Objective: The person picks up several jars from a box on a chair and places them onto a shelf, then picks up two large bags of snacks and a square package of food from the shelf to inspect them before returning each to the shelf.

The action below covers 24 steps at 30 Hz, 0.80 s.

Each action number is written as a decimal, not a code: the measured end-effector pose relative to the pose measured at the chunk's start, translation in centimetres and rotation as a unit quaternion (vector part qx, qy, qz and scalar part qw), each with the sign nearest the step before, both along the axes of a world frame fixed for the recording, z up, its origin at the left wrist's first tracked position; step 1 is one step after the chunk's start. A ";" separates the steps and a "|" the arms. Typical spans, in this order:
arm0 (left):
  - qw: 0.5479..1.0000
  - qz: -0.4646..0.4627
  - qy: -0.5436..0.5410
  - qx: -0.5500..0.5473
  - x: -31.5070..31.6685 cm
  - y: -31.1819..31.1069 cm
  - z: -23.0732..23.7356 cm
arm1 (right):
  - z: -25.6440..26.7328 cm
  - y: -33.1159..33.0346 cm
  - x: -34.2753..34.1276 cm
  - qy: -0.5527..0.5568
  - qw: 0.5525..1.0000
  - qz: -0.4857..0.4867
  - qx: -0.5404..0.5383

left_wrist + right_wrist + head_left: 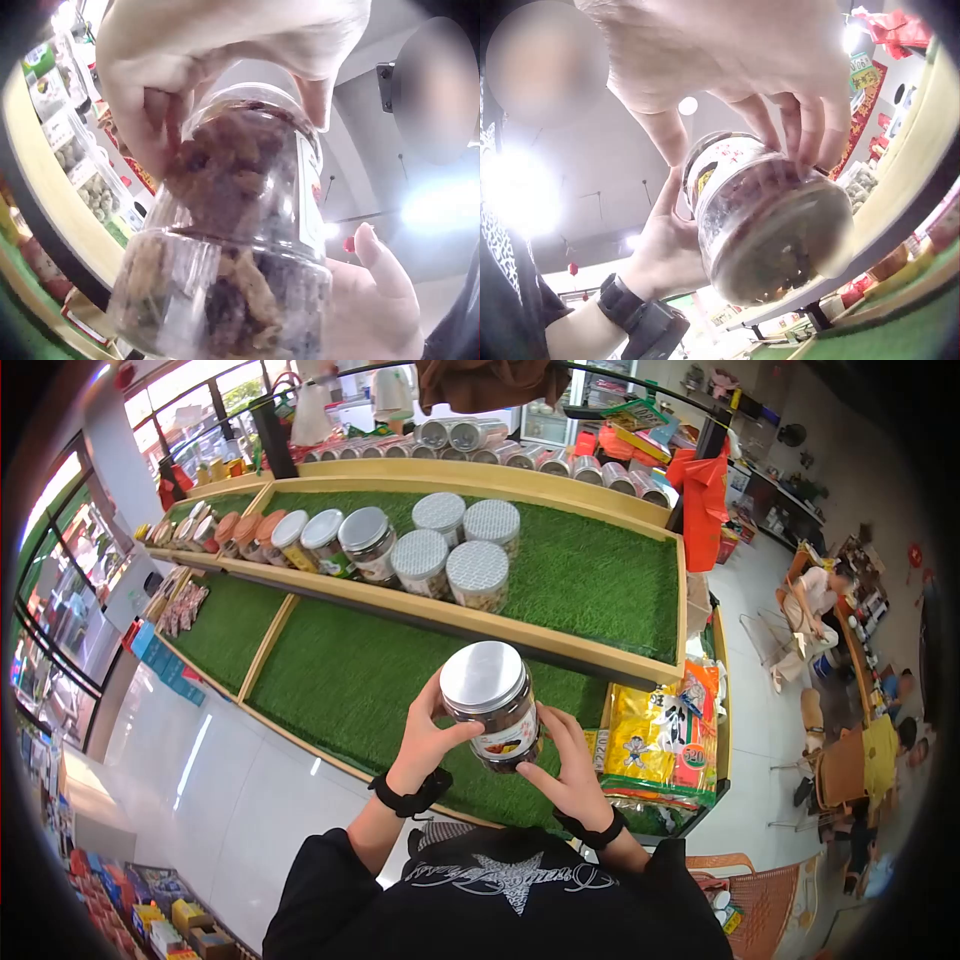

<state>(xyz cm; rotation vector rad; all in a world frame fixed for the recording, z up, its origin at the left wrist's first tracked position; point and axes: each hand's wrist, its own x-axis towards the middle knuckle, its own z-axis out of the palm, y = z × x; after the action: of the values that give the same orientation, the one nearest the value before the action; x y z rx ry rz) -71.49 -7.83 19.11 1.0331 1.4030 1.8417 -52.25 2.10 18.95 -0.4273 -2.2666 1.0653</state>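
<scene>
A clear jar point(508, 732) with a silver lid point(484, 676) and a printed label is held up in front of the chest, over the lower green shelf. Dark brown dried pieces fill the jar point(232, 225) in the left wrist view. My left hand point(430, 730) grips it on its left side near the lid, thumb across the front. The right hand point(572, 760) holds the lower right side, its thumb near the base. In the right wrist view the right hand's fingers point(810, 127) curl round the jar point(757, 217), whose underside shows.
Several lidded jars point(420, 560) stand on the upper green shelf point(600, 580), behind its wooden edge. Yellow and orange packets point(650, 745) lie at the right end of the lower shelf point(330, 670). Silver cans point(470, 435) are stacked behind. People sit at the far right.
</scene>
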 end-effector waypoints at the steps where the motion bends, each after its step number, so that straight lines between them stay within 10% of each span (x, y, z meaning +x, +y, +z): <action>1: 1.000 -0.010 0.015 -0.004 -0.3 0.8 0.5 | 0.1 0.5 -0.2 0.003 1.000 -0.002 -0.004; 15: 0.947 -0.081 0.303 0.070 -11.2 3.0 6.4 | 4.3 0.2 -9.9 0.047 0.997 -0.049 0.041; 24: 0.892 -0.014 0.424 0.158 -23.5 5.1 15.2 | 12.0 4.0 -25.0 0.244 0.956 0.116 -0.113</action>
<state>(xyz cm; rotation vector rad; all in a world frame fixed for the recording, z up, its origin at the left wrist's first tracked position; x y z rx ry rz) -94.97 -2.71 34.28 2.1986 1.5243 1.6833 -77.23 6.05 30.99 0.0245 -1.7895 1.3805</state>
